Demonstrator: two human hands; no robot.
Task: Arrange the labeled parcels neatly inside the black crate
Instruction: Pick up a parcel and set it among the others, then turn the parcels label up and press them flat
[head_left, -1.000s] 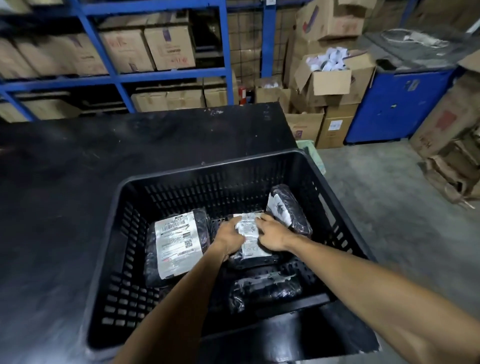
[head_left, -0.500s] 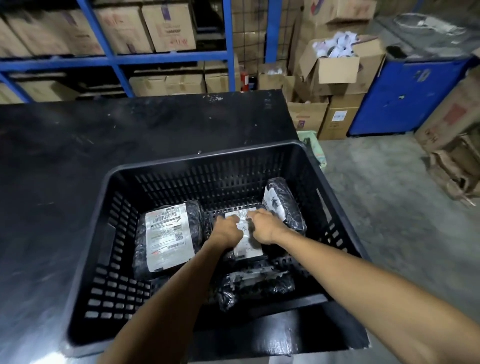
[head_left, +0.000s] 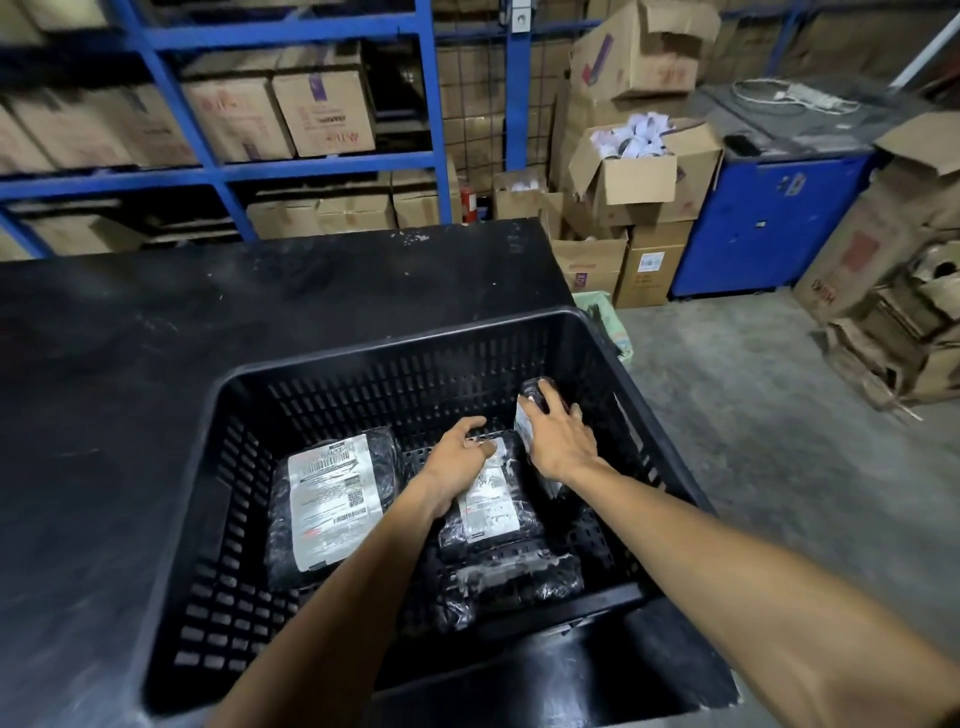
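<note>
The black slotted crate (head_left: 218, 467) stands on a black table and holds several black-wrapped parcels with white labels. A large parcel (head_left: 327, 499) lies flat on the left of the crate floor. A middle parcel (head_left: 493, 504) lies beside it, with my left hand (head_left: 457, 457) resting on its far end, fingers curled. A third parcel (head_left: 535, 400) leans against the right wall, and my right hand (head_left: 561, 441) lies over it, fingers spread around it. Another parcel (head_left: 514, 582) lies label-down near the front wall.
The black table (head_left: 156, 338) stretches left and behind the crate. Blue shelving (head_left: 218, 171) with cardboard boxes stands behind it. Stacked open cartons (head_left: 639, 171) and a blue cabinet (head_left: 763, 223) are at the right, with flattened cardboard (head_left: 893, 332) on the concrete floor.
My right hand has left the middle parcel and moved right onto the parcel leaning at the crate's right wall. My left hand stays on the middle parcel.
</note>
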